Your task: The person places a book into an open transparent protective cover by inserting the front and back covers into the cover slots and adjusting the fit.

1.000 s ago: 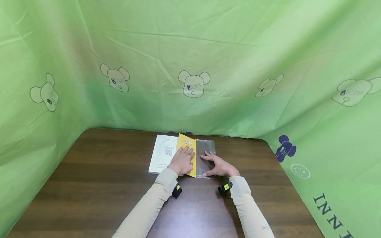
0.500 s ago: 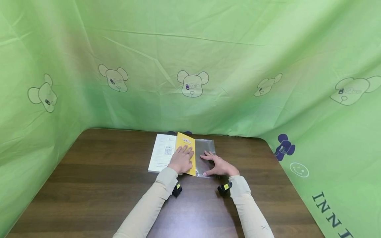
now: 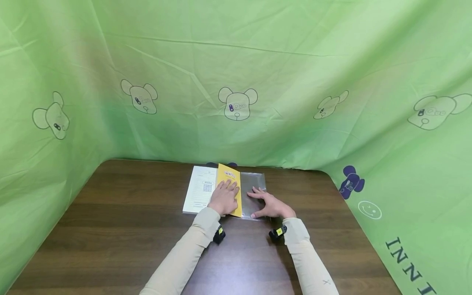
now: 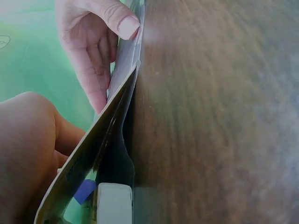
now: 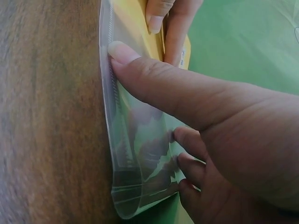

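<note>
An exercise book lies at the far middle of the table, its white page (image 3: pixel 200 190) to the left and its yellow cover (image 3: pixel 229 172) folded out to the right. My left hand (image 3: pixel 223 199) rests on the cover with fingers extended. Tilted up in the left wrist view, the cover (image 4: pixel 88 135) stands over a dark gap. A clear plastic book sleeve (image 3: pixel 252 179) extends right from under the cover's edge. On it lies my right hand (image 3: pixel 272 205), thumb and fingers spread; in the right wrist view the thumb presses near the seam of the sleeve (image 5: pixel 128 186).
The brown wooden table (image 3: pixel 125 229) stretches around the book on both sides and in front. Behind it and along both sides hangs a green curtain (image 3: pixel 177 135) with bear prints. A black wrist camera (image 3: pixel 277 232) sits below my right hand.
Both hands keep their places on the cover and the sleeve. The head view has shifted slightly, moving the scene a little to the left; nothing is taken up or let go.
</note>
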A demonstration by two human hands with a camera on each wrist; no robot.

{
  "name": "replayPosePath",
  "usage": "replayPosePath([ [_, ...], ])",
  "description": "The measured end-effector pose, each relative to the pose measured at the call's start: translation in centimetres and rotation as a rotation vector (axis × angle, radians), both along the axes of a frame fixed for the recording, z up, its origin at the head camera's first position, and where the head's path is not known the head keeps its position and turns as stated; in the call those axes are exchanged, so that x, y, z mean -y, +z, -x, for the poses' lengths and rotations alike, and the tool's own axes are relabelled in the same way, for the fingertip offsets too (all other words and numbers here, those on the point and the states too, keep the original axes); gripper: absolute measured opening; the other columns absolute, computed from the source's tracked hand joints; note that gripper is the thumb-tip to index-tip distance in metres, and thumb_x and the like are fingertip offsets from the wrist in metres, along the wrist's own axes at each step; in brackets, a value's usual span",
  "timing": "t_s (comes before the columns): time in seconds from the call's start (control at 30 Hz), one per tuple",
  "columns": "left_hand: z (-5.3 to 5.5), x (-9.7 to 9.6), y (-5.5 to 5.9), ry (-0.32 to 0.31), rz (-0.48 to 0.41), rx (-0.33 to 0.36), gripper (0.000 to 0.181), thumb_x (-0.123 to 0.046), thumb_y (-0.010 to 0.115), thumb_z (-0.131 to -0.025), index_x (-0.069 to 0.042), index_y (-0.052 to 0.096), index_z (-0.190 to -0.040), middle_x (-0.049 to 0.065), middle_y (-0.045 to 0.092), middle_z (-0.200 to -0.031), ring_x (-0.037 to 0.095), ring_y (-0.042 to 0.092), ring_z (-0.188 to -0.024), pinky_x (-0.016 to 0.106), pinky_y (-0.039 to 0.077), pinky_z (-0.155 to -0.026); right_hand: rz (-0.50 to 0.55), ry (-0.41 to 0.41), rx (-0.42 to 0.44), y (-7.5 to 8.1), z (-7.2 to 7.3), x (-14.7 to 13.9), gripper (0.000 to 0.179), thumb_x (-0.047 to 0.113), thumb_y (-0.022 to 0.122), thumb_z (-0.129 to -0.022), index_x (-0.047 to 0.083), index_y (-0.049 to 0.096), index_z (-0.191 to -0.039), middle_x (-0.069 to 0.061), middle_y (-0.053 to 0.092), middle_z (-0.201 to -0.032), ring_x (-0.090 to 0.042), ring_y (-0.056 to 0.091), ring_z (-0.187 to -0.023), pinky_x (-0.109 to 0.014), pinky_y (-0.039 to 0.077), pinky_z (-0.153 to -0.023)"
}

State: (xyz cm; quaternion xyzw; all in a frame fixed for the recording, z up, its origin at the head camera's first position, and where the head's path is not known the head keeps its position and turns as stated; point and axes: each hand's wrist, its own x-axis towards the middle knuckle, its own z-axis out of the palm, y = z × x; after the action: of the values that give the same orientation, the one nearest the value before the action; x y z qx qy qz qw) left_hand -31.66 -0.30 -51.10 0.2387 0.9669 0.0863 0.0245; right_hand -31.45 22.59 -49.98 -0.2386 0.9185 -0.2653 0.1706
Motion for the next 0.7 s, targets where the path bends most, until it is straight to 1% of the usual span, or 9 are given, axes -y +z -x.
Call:
replayPosePath([
  [0.27,0.1,-0.3,-0.3,-0.029,-0.027,0.013,0.053,-0.028,0.046,-0.101,-0.011,0.050,-0.151,0.004,0.038,-0.163,0.027,0.025,-0.155,0.044,0.014,-0.128,-0.002,-0.014,0.008,0.0,0.0,0.0,0.084,0.028,0.087,-0.082,0.014,0.046,-0.154,-0.017,0.022,-0.168,-0.045,0.010,-0.155,-0.064,0.021,-0.121],
  [0.5,0.2,-0.9,-0.7,-0.042,-0.098,0.032,0.055,-0.024,0.048,-0.098,-0.006,0.050,-0.150,0.008,0.040,-0.162,0.030,0.026,-0.154,0.045,0.014,-0.128,-0.008,-0.013,0.011,0.0,0.0,0.0,0.084,0.029,0.087,-0.082,0.015,0.047,-0.154,-0.017,0.021,-0.168,-0.045,0.010,-0.155,-0.065,0.021,-0.121],
  [0.7,0.1,-1.2,-0.8,-0.042,-0.131,0.018,0.055,-0.021,0.048,-0.097,-0.003,0.050,-0.149,0.010,0.041,-0.161,0.031,0.028,-0.154,0.046,0.016,-0.128,0.000,-0.015,0.001,-0.1,-0.1,0.0,0.084,0.028,0.087,-0.081,0.015,0.047,-0.154,-0.018,0.023,-0.167,-0.046,0.011,-0.154,-0.066,0.021,-0.120],
])
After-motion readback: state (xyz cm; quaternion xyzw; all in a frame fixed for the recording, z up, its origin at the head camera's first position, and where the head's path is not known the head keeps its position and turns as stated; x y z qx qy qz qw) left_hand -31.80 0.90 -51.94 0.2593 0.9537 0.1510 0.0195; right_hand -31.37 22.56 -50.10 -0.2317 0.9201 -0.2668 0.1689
